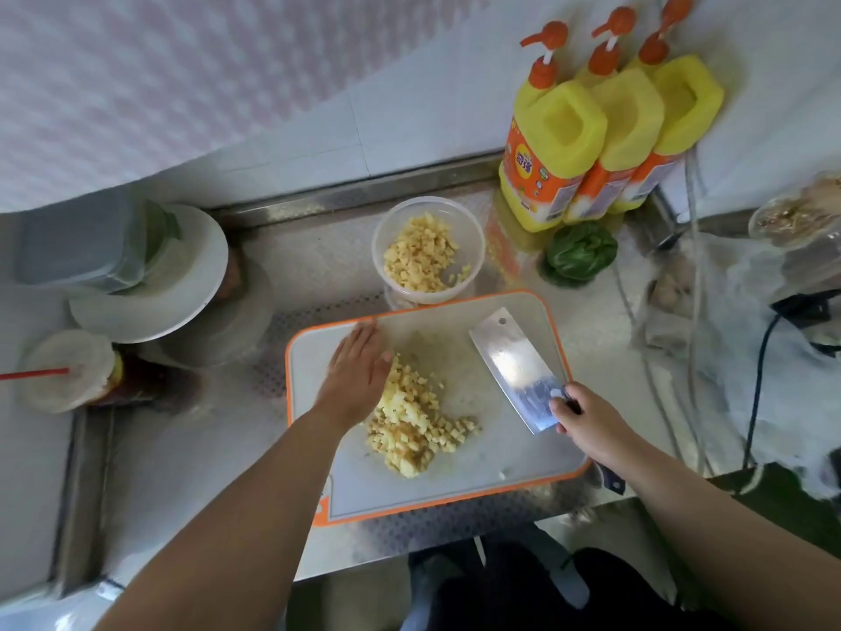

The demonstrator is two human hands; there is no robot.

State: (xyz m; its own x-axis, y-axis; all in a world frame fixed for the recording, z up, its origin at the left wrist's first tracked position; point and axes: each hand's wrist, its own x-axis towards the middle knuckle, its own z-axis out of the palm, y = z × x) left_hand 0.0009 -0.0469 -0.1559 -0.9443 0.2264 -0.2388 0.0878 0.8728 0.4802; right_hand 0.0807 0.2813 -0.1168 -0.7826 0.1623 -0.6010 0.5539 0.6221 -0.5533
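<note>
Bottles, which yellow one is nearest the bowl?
The leftmost bottle, the only one showing its whole orange label; the other two stand behind it, farther from the bowl.

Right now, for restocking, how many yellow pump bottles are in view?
3, side by side against the back wall: left bottle, middle bottle, right bottle. Another could hide behind them.

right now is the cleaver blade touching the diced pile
No, the cleaver in the right hand is clear of the diced pile, with bare board between.
</note>
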